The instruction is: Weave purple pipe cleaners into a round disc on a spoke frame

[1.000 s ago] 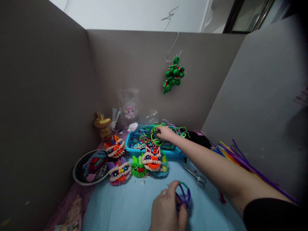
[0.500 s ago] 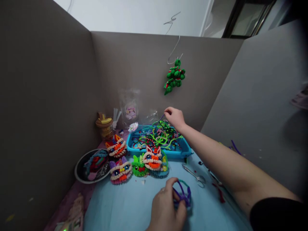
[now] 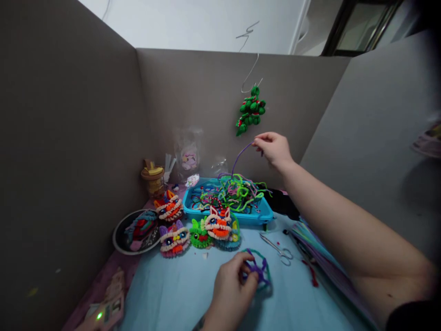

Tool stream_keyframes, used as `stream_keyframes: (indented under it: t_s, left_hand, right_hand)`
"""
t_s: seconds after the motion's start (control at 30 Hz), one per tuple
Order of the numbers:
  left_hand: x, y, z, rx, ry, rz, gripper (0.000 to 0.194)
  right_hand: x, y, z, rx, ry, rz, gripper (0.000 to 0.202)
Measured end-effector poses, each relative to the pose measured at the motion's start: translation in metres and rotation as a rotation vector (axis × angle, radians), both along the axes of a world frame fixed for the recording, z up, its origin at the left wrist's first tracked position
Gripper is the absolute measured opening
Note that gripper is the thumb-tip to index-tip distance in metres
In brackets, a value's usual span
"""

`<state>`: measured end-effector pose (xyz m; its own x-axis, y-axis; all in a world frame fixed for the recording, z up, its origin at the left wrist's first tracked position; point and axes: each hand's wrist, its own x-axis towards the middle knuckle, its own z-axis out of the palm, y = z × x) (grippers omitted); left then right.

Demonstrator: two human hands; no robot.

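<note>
My right hand (image 3: 274, 149) pinches the end of a purple pipe cleaner (image 3: 239, 155), raised above the blue tray (image 3: 195, 214). The pipe cleaner's lower end runs into a tangle of green, pink and dark pipe cleaners (image 3: 239, 193) in that tray. Low over the table, my left hand (image 3: 233, 284) is closed on a round purple and teal pipe-cleaner frame (image 3: 262, 272), its spokes meeting in the middle. Between the left hand and the tray sit fuzzy lion-head figures, among them an orange and white one (image 3: 219, 224), a green one (image 3: 200, 235) and a purple-eared one (image 3: 174, 240).
Scissors (image 3: 277, 249) lie right of the frame. A metal bowl (image 3: 119, 246) of coloured pieces stands left, near a lidded cup (image 3: 152, 181). A pink device (image 3: 110, 312) is at front left. Pipe-cleaner bundles (image 3: 320, 248) lie right. A green ornament (image 3: 253, 110) hangs on wire.
My right hand has risen and moved right, drawing the purple pipe cleaner upward and lifting part of the tangle. My left hand still holds the frame, which has tilted slightly.
</note>
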<state>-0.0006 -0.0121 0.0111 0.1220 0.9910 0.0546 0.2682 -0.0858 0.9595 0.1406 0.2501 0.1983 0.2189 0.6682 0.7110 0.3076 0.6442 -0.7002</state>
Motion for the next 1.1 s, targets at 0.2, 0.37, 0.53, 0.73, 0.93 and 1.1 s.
stream_keyframes:
  t_s: [0.2,0.37,0.53,0.73,0.93,1.1]
  left_hand:
    - [-0.002,0.005,0.000,-0.045,-0.100,0.032,0.028]
    - [-0.001,0.008,0.000,-0.087,-0.153,0.040,0.029]
    - [-0.001,0.009,0.000,-0.087,-0.167,0.054,0.027]
    - [-0.002,0.011,-0.005,-0.073,-0.237,0.074,0.030]
    - [-0.002,0.013,-0.008,-0.089,-0.272,0.081,0.025]
    - [-0.002,0.013,-0.010,-0.083,-0.298,0.083,0.025]
  right_hand:
    - [0.003,-0.009,0.034,0.279,0.235,-0.019,0.004]
    - [0.011,-0.012,0.052,0.388,0.216,-0.048,0.007]
    - [0.012,-0.005,0.021,-0.069,-0.179,0.010,0.007]
    - [0.039,0.013,0.037,0.099,0.239,-0.093,0.013]
    - [0.038,0.006,0.013,-0.176,0.181,0.109,0.016]
    - [0.036,0.005,0.011,-0.193,0.322,0.130,0.007]
